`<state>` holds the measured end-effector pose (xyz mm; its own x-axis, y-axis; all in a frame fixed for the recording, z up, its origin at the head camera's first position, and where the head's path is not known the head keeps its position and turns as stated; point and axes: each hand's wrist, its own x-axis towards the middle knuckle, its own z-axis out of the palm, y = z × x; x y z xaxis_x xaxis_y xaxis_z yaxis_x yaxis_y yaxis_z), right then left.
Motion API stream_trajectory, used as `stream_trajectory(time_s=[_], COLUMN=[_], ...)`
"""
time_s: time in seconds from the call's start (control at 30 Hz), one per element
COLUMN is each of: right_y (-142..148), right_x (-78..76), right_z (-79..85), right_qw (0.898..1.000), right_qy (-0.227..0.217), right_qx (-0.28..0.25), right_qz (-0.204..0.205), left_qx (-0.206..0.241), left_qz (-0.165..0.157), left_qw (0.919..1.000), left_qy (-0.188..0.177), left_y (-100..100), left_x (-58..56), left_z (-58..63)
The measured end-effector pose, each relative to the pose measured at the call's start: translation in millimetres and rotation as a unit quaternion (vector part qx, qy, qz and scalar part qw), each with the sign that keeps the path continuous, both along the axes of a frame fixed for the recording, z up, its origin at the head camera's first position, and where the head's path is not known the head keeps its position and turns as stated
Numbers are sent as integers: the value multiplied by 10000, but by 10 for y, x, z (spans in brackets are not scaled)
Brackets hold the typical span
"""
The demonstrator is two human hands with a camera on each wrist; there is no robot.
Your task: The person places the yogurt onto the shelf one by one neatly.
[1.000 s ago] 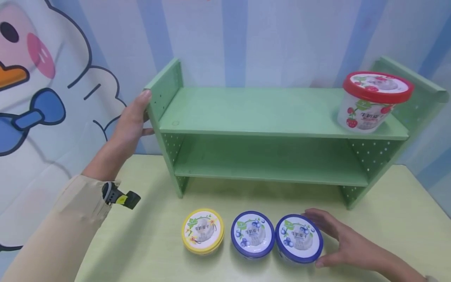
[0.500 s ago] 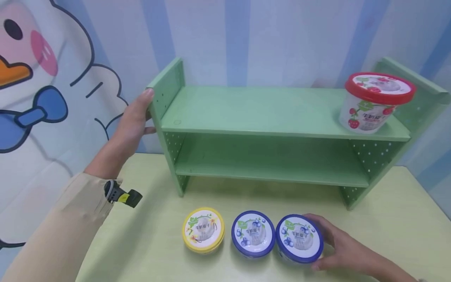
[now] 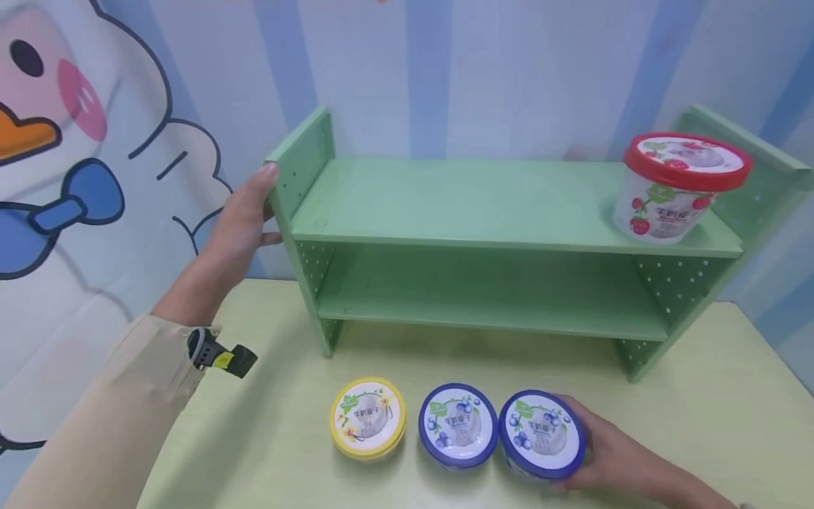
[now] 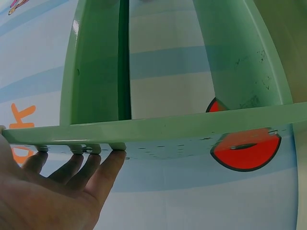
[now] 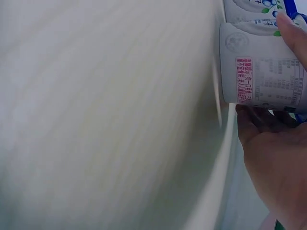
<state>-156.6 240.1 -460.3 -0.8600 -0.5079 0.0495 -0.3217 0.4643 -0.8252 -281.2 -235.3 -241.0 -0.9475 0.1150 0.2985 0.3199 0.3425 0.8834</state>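
One blue-lidded tub, lower right, held in the curled right hand, is best lifted level while the left hand, straight-fingered, touches the green shelf at frame left.

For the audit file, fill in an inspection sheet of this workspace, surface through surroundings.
Surface: pale table, bearing a green shelf
Job's things: yellow-lidded tub, middle blue-lidded tub and right blue-lidded tub in a row before the shelf; red-lidded tub on its upper level, at right
Clutter: nothing seen
Grips: left grip touches the shelf's left panel; right grip holds the right blue-lidded tub
Cables: nothing seen
Surroundings: blue-striped backdrop with cartoon figure
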Motion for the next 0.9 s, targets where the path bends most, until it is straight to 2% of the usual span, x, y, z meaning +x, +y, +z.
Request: stream_trajectory(time_s=[0.47,0.63,0.9], right_y=[12,24,47], right_x=[-7,2,17], right_z=[-41,-51,-36], right_qw=[9998,9998,9992], right_qy=[-69,124,220], right_qx=[34,4,11], right_qz=[-167,-121,-339], left_qx=[13,21,-66], left_qz=[106,100,109], left_qw=[9999,9999,9999], left_qy=[-97,-84,-45], left_y=[12,13,15], left_x=[6,6,16], left_z=[4,4,2])
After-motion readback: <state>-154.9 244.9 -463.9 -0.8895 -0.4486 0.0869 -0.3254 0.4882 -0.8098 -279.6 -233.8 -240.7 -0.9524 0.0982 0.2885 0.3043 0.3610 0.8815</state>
